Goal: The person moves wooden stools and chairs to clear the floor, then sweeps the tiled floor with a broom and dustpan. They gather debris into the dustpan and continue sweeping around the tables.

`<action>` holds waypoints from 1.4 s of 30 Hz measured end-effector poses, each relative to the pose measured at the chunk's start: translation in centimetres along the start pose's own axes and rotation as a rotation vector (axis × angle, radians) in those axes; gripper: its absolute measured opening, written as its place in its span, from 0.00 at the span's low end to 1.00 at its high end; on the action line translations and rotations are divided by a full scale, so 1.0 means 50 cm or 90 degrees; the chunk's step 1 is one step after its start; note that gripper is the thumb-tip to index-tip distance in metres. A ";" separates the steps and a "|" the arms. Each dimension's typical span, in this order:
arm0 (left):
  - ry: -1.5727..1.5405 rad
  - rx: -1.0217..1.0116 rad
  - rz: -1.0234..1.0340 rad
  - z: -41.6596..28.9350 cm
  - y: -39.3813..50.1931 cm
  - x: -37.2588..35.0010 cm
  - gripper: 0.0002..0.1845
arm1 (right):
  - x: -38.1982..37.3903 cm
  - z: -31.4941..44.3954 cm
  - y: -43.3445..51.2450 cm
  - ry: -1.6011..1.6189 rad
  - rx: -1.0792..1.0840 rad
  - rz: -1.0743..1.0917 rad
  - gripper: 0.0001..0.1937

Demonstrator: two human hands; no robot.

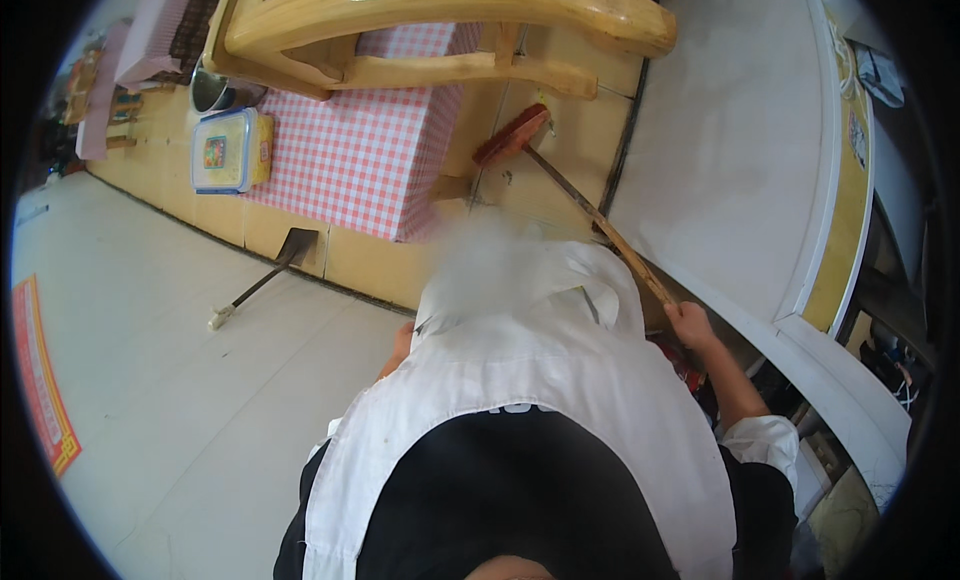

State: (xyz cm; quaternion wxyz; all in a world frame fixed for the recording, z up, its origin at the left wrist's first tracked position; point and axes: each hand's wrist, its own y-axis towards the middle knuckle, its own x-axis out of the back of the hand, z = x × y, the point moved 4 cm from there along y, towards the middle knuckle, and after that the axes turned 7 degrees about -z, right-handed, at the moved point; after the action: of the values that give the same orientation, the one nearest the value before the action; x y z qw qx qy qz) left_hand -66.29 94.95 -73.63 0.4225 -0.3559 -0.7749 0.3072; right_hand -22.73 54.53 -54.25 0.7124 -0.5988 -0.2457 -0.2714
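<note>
My right hand (690,325) grips the wooden handle (578,196) of a broom near its upper end. The broom's reddish bristle head (513,135) rests on the tiled floor (555,176), beside a table. Small bits of debris (508,178) lie on the tiles close to the head. At my left side, my left hand (403,341) is mostly hidden behind the white apron (517,355), so whether it holds anything cannot be made out. A long-handled dark shovel (298,245) leans at the white wall to the left.
A table with a red-and-white checked cloth (345,152) stands ahead, bearing a clip-lid plastic box (225,152) and a metal pot (214,90). Above its far side is a wooden chair (420,9). A white panel (720,129) borders the floor on the right.
</note>
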 end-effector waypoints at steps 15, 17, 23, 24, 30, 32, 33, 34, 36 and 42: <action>0.093 0.053 -0.099 -0.118 -0.078 0.191 0.13 | -0.151 0.323 0.377 0.368 -0.020 0.050 0.29; 0.139 0.034 -0.086 -0.070 -0.024 0.212 0.13 | -0.216 0.252 0.317 0.308 -0.125 -0.034 0.29; 0.157 -0.028 -0.010 -0.033 0.134 0.301 0.12 | -0.430 0.105 -0.005 0.287 -0.168 0.022 0.26; 0.136 -0.033 -0.015 -0.045 0.147 0.326 0.12 | -0.460 0.099 -0.068 0.244 -0.223 0.060 0.25; 0.165 -0.059 0.018 -0.106 0.206 0.433 0.14 | -0.460 0.163 -0.380 0.415 -0.516 0.129 0.21; 0.337 -0.099 0.001 -0.116 0.218 0.462 0.16 | -0.433 0.205 -0.422 0.453 -0.499 0.084 0.20; 0.325 -0.096 0.017 -0.117 0.223 0.465 0.16 | -0.426 0.221 -0.427 0.469 -0.489 0.064 0.20; 0.320 -0.092 0.026 -0.116 0.225 0.475 0.17 | -0.418 0.236 -0.411 0.467 -0.441 0.045 0.20; 0.305 -0.089 0.038 -0.109 0.226 0.484 0.17 | -0.408 0.258 -0.345 0.460 -0.343 0.015 0.20; 0.259 -0.124 0.042 -0.052 0.216 0.511 0.15 | -0.303 0.294 0.100 0.607 -0.342 -0.042 0.26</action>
State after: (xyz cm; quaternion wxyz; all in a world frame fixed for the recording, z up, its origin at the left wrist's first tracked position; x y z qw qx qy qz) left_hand -70.80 122.14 -69.70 0.5233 -0.4744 -0.6880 0.1665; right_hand -30.78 71.10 -65.70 0.5578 -0.5621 0.1639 -0.5883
